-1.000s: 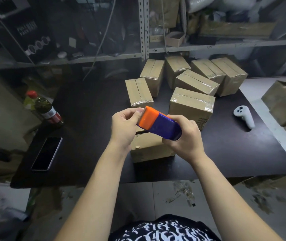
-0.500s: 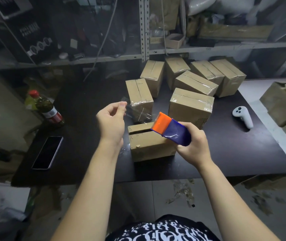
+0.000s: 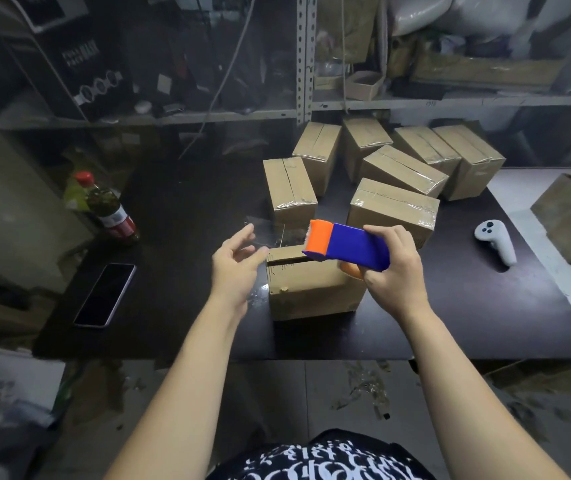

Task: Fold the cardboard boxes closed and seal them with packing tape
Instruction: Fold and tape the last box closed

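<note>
While the tape dispenser (image 3: 346,249) was gripped by the right hand (image 3: 395,271) above the unsealed box (image 3: 312,292), clear tape (image 3: 277,233) was stretched to the spread-fingered left hand (image 3: 237,261); judged limp, sticky: best held taut by its end.

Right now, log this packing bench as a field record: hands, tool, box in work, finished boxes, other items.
left hand: open, fingers spread by the clear tape strip; contact unclear
right hand: grips the tape dispenser above the near box
near box: top seam gaping
taped boxes: clustered behind it on the table
others: bottle and phone at left, white controller at right
</note>
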